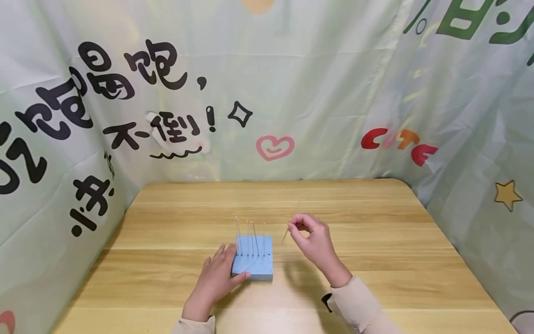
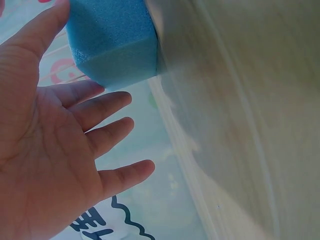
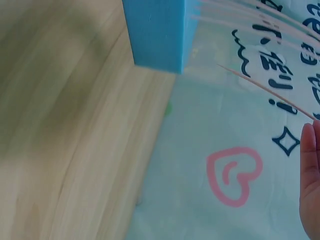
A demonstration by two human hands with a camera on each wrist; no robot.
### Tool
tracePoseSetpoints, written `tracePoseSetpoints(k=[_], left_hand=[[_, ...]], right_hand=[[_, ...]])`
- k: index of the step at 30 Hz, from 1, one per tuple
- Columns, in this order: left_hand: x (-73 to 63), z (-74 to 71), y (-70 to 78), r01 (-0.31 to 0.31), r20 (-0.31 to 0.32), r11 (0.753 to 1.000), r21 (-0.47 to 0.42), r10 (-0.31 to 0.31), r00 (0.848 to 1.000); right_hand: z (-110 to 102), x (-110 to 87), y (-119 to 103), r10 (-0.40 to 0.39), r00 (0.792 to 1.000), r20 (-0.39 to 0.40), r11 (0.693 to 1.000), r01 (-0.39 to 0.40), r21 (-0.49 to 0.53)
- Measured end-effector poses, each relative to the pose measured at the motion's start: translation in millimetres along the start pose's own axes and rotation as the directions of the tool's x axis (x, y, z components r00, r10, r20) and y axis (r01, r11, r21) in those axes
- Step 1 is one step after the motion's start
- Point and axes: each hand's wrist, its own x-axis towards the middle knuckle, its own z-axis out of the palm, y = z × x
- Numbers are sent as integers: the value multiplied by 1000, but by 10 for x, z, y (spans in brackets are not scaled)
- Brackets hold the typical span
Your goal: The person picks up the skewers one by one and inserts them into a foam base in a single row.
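A blue foam block lies on the table with a row of dark dots across its top. Several thin sticks stand upright from that row; the dot at the right end has no stick over it. My left hand holds the block at its left side between thumb and index finger, the other fingers spread apart. Right of the block and above the table, my right hand pinches one thin wooden stick between thumb and fingertips, its free end slanting down to the left.
The wooden table extends around the block on every side. Behind it and along both sides hangs a pale printed cloth with lettering, a pink heart and a star.
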Motion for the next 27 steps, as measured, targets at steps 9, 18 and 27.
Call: tracePoseSetpoints(k=[9, 18, 27], left_hand=[[5, 2, -16, 3, 4, 1000, -10, -3, 1000], [20, 5, -11, 3, -6, 1000, -4, -3, 1000], [20, 10, -12, 12, 3, 1000, -5, -12, 1000]], right_hand=[[242, -55, 78, 19, 997, 77, 1000, -20, 21], [219, 29, -227, -9, 995, 95, 1000, 11, -18], [319, -97, 134, -20, 993, 115, 1000, 22, -14]])
